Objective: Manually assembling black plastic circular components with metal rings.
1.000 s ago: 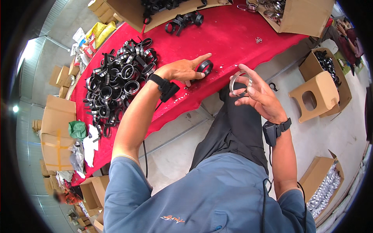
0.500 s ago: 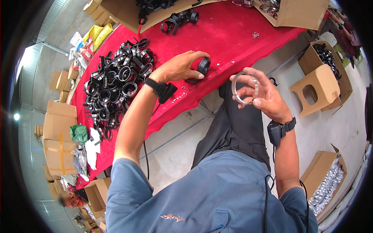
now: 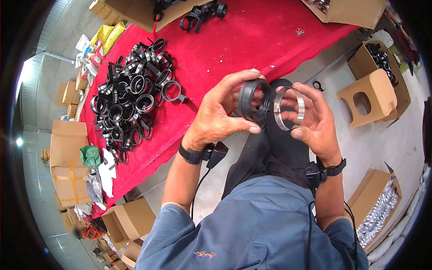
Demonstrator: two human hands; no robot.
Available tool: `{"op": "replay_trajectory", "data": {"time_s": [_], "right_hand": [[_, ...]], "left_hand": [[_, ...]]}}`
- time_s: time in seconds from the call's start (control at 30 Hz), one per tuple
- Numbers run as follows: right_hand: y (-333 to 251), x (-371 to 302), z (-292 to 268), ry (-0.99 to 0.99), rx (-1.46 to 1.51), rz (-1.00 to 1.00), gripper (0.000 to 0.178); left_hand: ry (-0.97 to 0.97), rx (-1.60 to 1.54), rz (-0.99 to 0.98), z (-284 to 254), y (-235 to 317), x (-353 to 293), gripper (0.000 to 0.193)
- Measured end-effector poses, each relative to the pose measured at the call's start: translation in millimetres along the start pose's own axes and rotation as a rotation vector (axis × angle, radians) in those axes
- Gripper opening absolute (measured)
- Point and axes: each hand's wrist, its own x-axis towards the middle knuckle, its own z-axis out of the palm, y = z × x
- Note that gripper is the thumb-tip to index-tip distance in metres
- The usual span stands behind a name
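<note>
My left hand grips a black ring-shaped plastic part, its open side turned toward the right. Close beside it, my right hand holds a thin shiny metal ring between thumb and fingers. The two rings face each other with a small gap, over my lap and just off the table edge. To the left, a heap of black ring parts, many with silver bands, lies on the red tablecloth. One black ring with a tab sits at the heap's right side.
A cardboard box and several black parts stand at the table's far side. A small clump of metal bits lies near the right edge. On the floor to the right are a tan stool and a box of silvery pieces.
My left hand has lifted the black ring part off the table and brought it right, next to the metal ring. My right hand stays in nearly the same place.
</note>
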Motion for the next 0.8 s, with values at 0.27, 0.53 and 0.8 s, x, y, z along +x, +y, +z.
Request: {"op": "replay_trajectory", "data": {"time_s": [0.27,0.53,0.8], "right_hand": [[19,2,1,0.000,-0.054,-0.095,0.091],[13,4,10,0.061,-0.158,-0.013,0.091],[10,8,8,0.099,-0.044,0.018,0.092]], "left_hand": [[-0.007,0.266,0.250,4,-10,6,0.084],[-0.037,0.631,0.362,3,1,9,0.091],[0.026,0.170,0.157,-2,-11,7,0.093]]}}
